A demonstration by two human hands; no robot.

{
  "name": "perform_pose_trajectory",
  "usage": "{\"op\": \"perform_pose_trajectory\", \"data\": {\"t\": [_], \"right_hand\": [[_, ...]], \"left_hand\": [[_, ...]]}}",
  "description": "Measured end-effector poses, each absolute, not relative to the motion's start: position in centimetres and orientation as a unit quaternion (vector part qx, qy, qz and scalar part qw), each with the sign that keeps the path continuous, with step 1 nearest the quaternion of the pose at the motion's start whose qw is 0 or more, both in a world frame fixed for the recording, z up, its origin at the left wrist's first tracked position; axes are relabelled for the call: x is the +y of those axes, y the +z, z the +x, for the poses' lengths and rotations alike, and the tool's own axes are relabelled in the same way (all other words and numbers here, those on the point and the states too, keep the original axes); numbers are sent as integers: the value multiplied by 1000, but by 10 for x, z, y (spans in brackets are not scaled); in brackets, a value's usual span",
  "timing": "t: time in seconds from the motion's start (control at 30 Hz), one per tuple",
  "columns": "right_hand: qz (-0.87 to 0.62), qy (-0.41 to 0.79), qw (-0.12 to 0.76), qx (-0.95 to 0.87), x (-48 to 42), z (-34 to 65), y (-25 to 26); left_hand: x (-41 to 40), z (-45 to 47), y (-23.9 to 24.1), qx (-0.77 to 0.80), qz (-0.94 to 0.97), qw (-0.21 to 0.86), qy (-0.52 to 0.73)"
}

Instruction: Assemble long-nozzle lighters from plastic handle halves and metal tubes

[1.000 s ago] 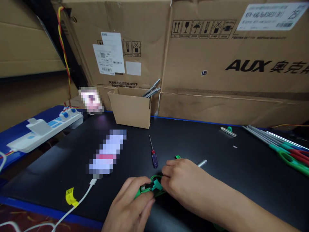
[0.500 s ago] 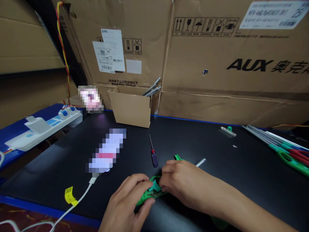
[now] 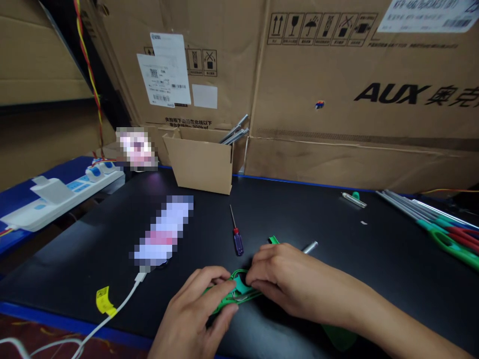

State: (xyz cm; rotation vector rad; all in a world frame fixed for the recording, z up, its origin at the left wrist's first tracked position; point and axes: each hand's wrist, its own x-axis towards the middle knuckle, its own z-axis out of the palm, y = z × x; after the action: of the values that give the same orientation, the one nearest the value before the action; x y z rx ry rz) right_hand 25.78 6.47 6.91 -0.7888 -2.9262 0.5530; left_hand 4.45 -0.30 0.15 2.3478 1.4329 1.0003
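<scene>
White power strip (image 3: 62,192) far left of left hand; white cable (image 3: 112,314) with yellow tag (image 3: 104,300) nearer, lower left. Left hand (image 3: 189,311) half-closed, fingers wrapped on green plastic assembly (image 3: 228,299) from left. Assembly sits between hands, long axis slanting up to right. Teal tab (image 3: 241,285) on top, against right fingers. Right hand (image 3: 288,281) half-curled, pinching same assembly. Purple-handled screwdriver (image 3: 238,243) just above hands, shaft pointing away. Steel rod end (image 3: 310,247) just past right fingers. Red- and green-handled rods (image 3: 441,237) far right. Close grip looks sound: left hand steadying, right fingers near tab.

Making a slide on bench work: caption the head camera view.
Left hand and right hand grip a green plastic piece near a purple-handled screwdriver.
</scene>
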Motion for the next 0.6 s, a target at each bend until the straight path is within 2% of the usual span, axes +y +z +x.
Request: {"op": "perform_pose_trajectory", "data": {"t": [0.23,0.6], "right_hand": [[-255,227,65,-938,62,260,67],[-245,206,57,-946,63,260,65]], "left_hand": [[0,40,2,458,830,81,308],[1,38,-1,437,843,52,309]]}}
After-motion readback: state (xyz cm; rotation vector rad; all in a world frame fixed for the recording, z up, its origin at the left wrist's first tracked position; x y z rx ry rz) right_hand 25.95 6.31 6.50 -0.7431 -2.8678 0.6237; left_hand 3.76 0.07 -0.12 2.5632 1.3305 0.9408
